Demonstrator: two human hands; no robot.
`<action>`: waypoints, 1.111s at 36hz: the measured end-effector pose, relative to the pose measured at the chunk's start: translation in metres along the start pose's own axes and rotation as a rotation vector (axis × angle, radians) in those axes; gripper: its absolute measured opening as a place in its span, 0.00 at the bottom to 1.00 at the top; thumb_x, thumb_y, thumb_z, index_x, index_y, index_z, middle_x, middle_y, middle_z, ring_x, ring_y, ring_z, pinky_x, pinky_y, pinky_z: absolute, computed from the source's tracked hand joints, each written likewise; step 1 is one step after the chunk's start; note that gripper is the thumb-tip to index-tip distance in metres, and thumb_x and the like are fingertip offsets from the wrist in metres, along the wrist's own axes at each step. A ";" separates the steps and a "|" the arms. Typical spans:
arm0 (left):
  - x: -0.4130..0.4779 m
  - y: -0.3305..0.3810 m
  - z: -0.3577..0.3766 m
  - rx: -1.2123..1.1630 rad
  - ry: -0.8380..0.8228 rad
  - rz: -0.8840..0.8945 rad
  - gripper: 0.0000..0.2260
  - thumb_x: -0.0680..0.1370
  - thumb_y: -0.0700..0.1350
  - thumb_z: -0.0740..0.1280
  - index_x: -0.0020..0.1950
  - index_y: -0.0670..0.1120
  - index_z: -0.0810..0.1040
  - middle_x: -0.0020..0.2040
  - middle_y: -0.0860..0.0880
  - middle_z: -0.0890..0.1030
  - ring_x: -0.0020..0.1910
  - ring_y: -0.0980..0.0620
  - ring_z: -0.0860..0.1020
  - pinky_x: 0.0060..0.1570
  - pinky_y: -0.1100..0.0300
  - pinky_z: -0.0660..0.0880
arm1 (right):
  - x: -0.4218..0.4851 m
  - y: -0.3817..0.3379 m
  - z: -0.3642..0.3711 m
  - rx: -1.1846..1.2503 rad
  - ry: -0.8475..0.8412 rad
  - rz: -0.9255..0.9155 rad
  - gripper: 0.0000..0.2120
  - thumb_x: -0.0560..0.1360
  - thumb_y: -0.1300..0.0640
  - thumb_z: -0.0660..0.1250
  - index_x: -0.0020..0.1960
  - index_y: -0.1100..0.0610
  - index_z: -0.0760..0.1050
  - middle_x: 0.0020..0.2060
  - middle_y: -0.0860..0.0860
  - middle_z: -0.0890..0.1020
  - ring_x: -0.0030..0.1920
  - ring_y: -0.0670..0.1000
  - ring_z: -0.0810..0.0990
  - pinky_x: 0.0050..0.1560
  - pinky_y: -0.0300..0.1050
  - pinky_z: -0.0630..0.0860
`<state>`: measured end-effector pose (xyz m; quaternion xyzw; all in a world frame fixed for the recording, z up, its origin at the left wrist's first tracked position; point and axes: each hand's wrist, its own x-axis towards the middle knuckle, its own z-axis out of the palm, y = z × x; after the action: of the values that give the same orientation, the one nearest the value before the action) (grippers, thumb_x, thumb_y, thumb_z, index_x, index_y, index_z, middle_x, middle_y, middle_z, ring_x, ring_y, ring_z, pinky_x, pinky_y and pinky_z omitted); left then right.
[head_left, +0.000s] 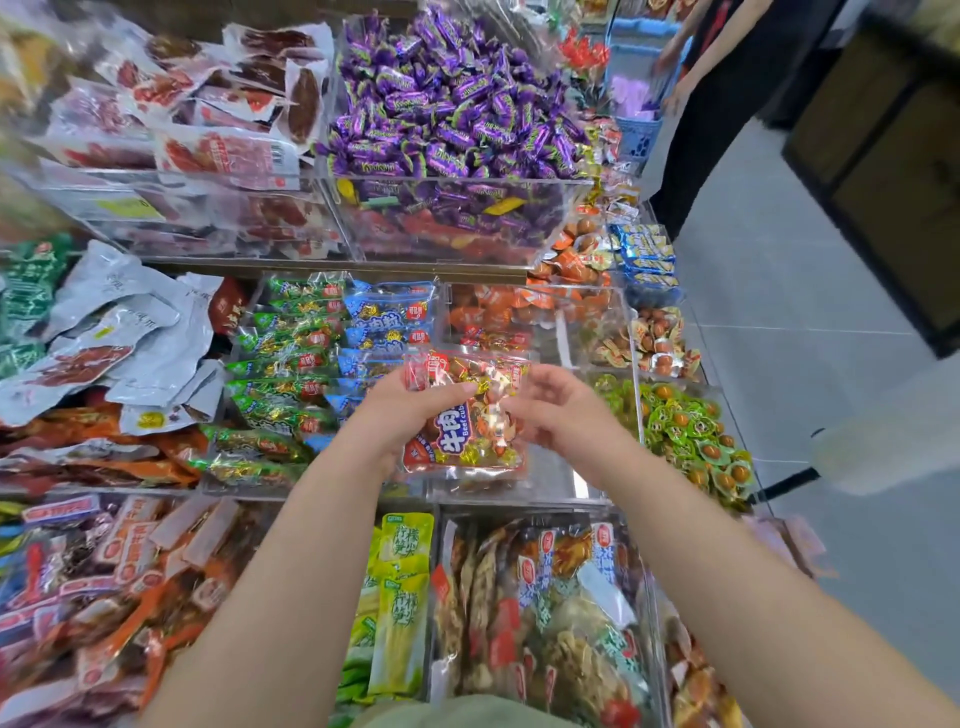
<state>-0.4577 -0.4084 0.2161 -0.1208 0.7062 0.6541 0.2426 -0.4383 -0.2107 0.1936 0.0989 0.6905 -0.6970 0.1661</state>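
Clear snack bins (566, 332) fill the background; the red packet (457, 447) sits between both hands, left hand (408, 415) gripping it, right hand (563, 410) pinching its edge.

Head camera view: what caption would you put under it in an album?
Left hand and right hand hold a red snack packet over clear bins of wrapped snacks, purple candies heaped behind.
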 end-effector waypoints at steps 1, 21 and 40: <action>-0.001 0.000 0.002 0.012 0.000 0.001 0.15 0.67 0.50 0.78 0.47 0.55 0.75 0.37 0.53 0.85 0.35 0.52 0.85 0.29 0.59 0.79 | -0.002 0.003 0.000 0.015 0.001 0.023 0.31 0.54 0.47 0.78 0.55 0.50 0.74 0.49 0.50 0.81 0.46 0.52 0.83 0.49 0.51 0.81; -0.006 -0.008 0.001 -0.021 -0.001 0.067 0.12 0.73 0.41 0.74 0.53 0.50 0.77 0.46 0.48 0.86 0.45 0.47 0.85 0.47 0.46 0.81 | -0.029 0.010 -0.002 0.478 -0.012 0.099 0.24 0.61 0.58 0.74 0.54 0.59 0.71 0.41 0.54 0.84 0.40 0.50 0.83 0.42 0.41 0.80; -0.001 -0.002 -0.037 -0.038 0.208 0.162 0.11 0.74 0.46 0.73 0.55 0.49 0.78 0.45 0.45 0.86 0.42 0.44 0.85 0.42 0.46 0.82 | 0.004 0.010 -0.052 -0.258 0.121 0.089 0.20 0.67 0.65 0.75 0.51 0.48 0.73 0.48 0.54 0.81 0.47 0.52 0.82 0.47 0.45 0.80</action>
<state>-0.4623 -0.4450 0.2159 -0.1352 0.7224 0.6689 0.1119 -0.4428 -0.1593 0.1820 0.1493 0.7780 -0.5872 0.1661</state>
